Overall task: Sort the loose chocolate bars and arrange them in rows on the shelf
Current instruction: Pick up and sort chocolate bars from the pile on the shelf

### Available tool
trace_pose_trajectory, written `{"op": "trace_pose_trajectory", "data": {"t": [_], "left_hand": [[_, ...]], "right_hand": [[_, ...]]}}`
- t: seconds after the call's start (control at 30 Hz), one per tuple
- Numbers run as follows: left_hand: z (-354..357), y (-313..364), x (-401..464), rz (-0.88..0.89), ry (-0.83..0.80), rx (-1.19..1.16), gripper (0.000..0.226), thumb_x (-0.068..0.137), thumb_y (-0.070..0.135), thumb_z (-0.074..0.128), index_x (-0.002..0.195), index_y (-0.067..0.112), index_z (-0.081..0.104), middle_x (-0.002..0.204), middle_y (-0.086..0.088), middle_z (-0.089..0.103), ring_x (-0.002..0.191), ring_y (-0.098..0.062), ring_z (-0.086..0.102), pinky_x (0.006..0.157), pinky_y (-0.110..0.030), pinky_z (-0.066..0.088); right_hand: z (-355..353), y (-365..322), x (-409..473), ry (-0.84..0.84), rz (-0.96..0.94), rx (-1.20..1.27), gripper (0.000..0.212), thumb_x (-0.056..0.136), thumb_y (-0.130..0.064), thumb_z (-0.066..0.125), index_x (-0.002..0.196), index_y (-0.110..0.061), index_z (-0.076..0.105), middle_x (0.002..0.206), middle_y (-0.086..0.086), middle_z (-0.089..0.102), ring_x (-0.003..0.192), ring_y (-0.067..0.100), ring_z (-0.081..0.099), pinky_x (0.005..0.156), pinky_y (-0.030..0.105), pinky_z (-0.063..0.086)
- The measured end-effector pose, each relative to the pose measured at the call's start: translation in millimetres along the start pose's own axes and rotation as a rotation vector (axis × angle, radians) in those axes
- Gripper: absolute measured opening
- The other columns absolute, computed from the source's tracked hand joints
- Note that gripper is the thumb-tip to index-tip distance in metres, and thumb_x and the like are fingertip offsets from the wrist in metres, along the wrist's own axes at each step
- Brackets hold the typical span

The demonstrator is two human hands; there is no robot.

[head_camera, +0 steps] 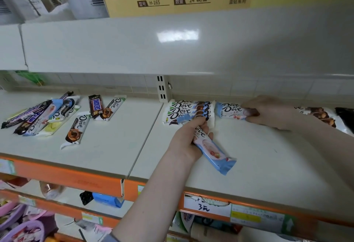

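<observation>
- A light-blue Dove bar [214, 151] is gripped by the left hand [188, 142] above the shelf [268, 161]
- A second light-blue Dove bar [230, 111] is pinched at its end by the right hand [272, 112]; it lies flat just beside a row of dark Dove bars [188, 110]
- Loose mixed bars [44, 116] are heaped at the shelf's left end; a Snickers bar [95, 105] lies nearby

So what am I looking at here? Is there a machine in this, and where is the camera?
No machine: a person is working with bare hands, filmed by a camera worn on the head, looking down at a shop shelf. The left hand grips a light-blue Dove bar. The right hand holds another blue Dove bar at the back, beside a tidy stack of Dove bars. To the left lies a loose pile of mixed bars, including a Snickers.
</observation>
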State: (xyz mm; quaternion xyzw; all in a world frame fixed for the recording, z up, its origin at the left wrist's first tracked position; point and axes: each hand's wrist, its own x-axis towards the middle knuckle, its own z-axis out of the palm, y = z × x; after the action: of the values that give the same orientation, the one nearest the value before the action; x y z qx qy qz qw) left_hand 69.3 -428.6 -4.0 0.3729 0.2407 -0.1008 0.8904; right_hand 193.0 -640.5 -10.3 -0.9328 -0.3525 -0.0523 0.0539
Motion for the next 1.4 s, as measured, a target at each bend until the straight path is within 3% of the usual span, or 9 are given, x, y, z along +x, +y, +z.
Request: {"op": "trace_pose_trajectory", "data": {"t": [0.4, 0.53, 0.67, 0.77, 0.93, 1.0, 1.13, 1.23, 1.4], "left_hand": [[-3, 5, -1, 0.047, -0.029, -0.207, 0.023, 0.090, 0.025, 0.054, 0.071, 0.012, 0.054, 0.054, -0.001, 0.055, 0.059, -0.015, 0.049, 0.064, -0.030, 0.045], [-2, 9, -3, 0.122, -0.052, -0.268, 0.031, 0.087, 0.046, 0.052, 0.087, 0.015, 0.053, 0.084, -0.003, 0.060, 0.078, -0.017, 0.055, 0.083, -0.030, 0.043], [1, 9, -9, 0.160, -0.153, -0.268, 0.049, 0.089, 0.057, 0.039, 0.103, 0.012, 0.054, 0.104, -0.009, 0.061, 0.097, -0.023, 0.056, 0.094, -0.036, 0.039], [6, 4, -11, 0.143, -0.242, -0.253, 0.049, 0.091, 0.055, 0.034, 0.105, 0.012, 0.054, 0.083, -0.006, 0.060, 0.080, -0.018, 0.057, 0.084, -0.034, 0.045], [11, -6, -7, 0.156, -0.312, -0.186, 0.043, 0.096, 0.044, 0.033, 0.093, 0.011, 0.060, 0.075, -0.004, 0.067, 0.073, -0.017, 0.062, 0.081, -0.032, 0.046], [10, -7, -3, 0.193, -0.252, -0.061, 0.032, 0.097, 0.032, 0.038, 0.103, 0.010, 0.060, 0.084, -0.006, 0.068, 0.081, -0.019, 0.061, 0.077, -0.032, 0.049], [-4, -5, -1, 0.270, -0.174, 0.411, 0.014, 0.094, 0.016, 0.049, 0.089, 0.010, 0.060, 0.067, -0.001, 0.071, 0.056, -0.012, 0.065, 0.055, -0.023, 0.056], [-9, -9, -2, 0.244, -0.195, 0.435, 0.014, 0.094, 0.012, 0.049, 0.090, 0.005, 0.061, 0.073, -0.008, 0.073, 0.059, -0.018, 0.069, 0.057, -0.026, 0.059], [-8, -23, 2, 0.201, -0.192, 0.408, 0.014, 0.094, 0.010, 0.049, 0.093, 0.002, 0.060, 0.074, -0.011, 0.073, 0.063, -0.020, 0.070, 0.058, -0.027, 0.059]], "right_hand": [[-5, -19, -13, 0.113, 0.048, 0.046, 0.039, 0.084, -0.026, 0.059, 0.060, -0.028, 0.029, 0.066, -0.007, 0.043, 0.072, 0.019, 0.047, 0.069, 0.037, 0.043], [-4, -54, -41, 0.252, 0.186, 0.369, 0.008, 0.084, -0.026, 0.062, 0.080, -0.033, 0.063, 0.065, -0.015, 0.052, 0.065, 0.005, 0.052, 0.067, 0.023, 0.041], [0, -88, -67, 0.214, 0.246, 0.680, 0.012, 0.083, -0.024, 0.062, 0.092, -0.028, 0.070, 0.084, -0.023, 0.064, 0.078, -0.016, 0.057, 0.068, -0.001, 0.039], [2, -100, -72, 0.150, 0.287, 0.873, 0.010, 0.081, -0.030, 0.061, 0.087, -0.038, 0.065, 0.081, -0.028, 0.066, 0.078, -0.016, 0.059, 0.066, 0.000, 0.041], [0, -103, -71, 0.134, 0.388, 1.168, 0.019, 0.072, -0.014, 0.073, 0.083, -0.030, 0.072, 0.079, -0.003, 0.075, 0.071, 0.006, 0.064, 0.062, 0.019, 0.048], [-1, -98, -75, 0.190, 0.413, 1.146, 0.019, 0.069, -0.012, 0.076, 0.077, -0.029, 0.072, 0.081, 0.004, 0.072, 0.074, 0.010, 0.061, 0.065, 0.016, 0.045], [-4, -81, -84, 0.290, 0.467, 0.891, 0.021, 0.069, -0.015, 0.076, 0.083, -0.029, 0.071, 0.091, 0.000, 0.072, 0.083, 0.013, 0.064, 0.062, 0.007, 0.040], [-3, -80, -89, 0.299, 0.413, 0.644, 0.023, 0.070, -0.021, 0.075, 0.092, -0.024, 0.071, 0.086, -0.012, 0.068, 0.075, -0.004, 0.059, 0.064, 0.003, 0.039], [-1, -89, -96, 0.282, 0.165, 0.288, 0.043, 0.067, -0.028, 0.078, 0.107, -0.017, 0.067, 0.089, 0.001, 0.066, 0.082, 0.018, 0.060, 0.074, 0.025, 0.046]]}}
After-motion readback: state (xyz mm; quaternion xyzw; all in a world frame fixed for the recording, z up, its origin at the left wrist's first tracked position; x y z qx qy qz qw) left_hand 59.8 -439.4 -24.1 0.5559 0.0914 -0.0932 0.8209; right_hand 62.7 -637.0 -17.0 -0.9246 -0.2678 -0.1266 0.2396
